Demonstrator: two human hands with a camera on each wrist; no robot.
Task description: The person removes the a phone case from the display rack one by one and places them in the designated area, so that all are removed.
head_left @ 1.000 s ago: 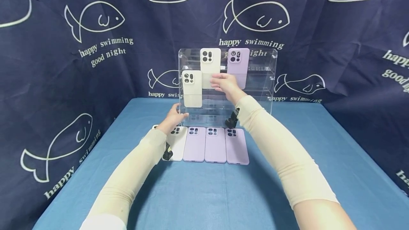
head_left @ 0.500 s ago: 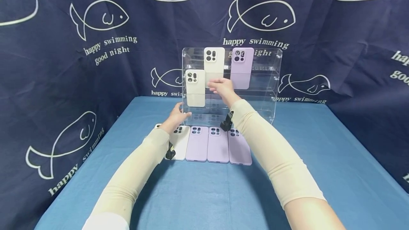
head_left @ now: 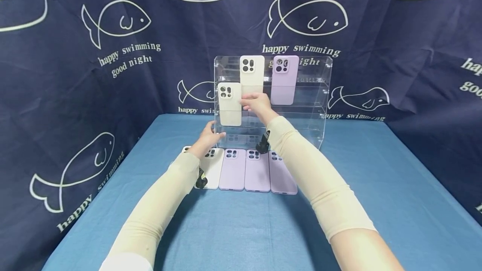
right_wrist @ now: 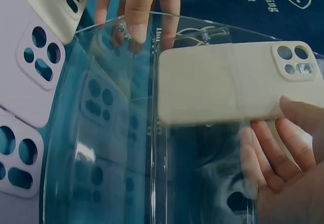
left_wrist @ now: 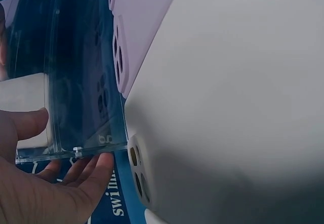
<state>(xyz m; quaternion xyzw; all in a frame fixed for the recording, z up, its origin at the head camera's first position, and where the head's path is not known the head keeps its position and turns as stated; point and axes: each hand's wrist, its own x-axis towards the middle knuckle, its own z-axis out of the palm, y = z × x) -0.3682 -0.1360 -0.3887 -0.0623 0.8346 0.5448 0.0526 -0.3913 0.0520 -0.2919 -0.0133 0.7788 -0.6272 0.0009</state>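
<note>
Cream phone case (head_left: 230,103) on clear shelf rack (head_left: 308,95), right hand's (head_left: 257,103) fingertip grip on it, left hand (head_left: 208,135) steadying rack, fingers straight.

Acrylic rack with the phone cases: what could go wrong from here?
1. The right hand touches the lower cream case only at its edge; it could tip off the shelf.
2. The left hand merely steadies the acrylic rack; a push might shift it.
</note>
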